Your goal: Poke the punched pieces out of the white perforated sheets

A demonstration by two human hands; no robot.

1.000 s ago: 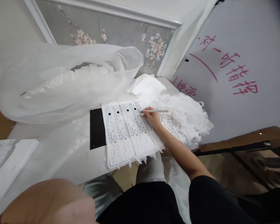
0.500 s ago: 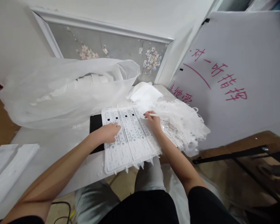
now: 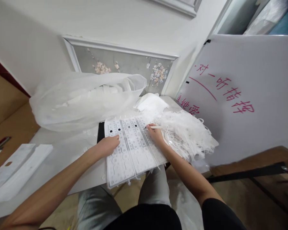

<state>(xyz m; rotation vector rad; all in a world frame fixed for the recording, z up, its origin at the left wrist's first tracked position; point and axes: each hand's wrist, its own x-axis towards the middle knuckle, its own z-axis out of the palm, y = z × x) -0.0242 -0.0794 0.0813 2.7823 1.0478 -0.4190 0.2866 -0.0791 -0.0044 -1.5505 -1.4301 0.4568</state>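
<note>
Pale table (image 3: 94,175) | patterned white panel (image 3: 135,159) | milky bag (image 3: 86,110) | tangled white strands (image 3: 189,134) | flat white strips (image 3: 22,172)

The person's black top (image 3: 144,219), a short black sleeve (image 3: 219,212) on the right arm (image 3: 186,171), pale grey pants (image 3: 155,188) with soft folds, a bare left hand (image 3: 108,146), a bare right hand (image 3: 156,135)

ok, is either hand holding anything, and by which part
The right hand holds a slim white tool near its tip. The left hand lies on the patterned white panels, any hold unclear.
</note>
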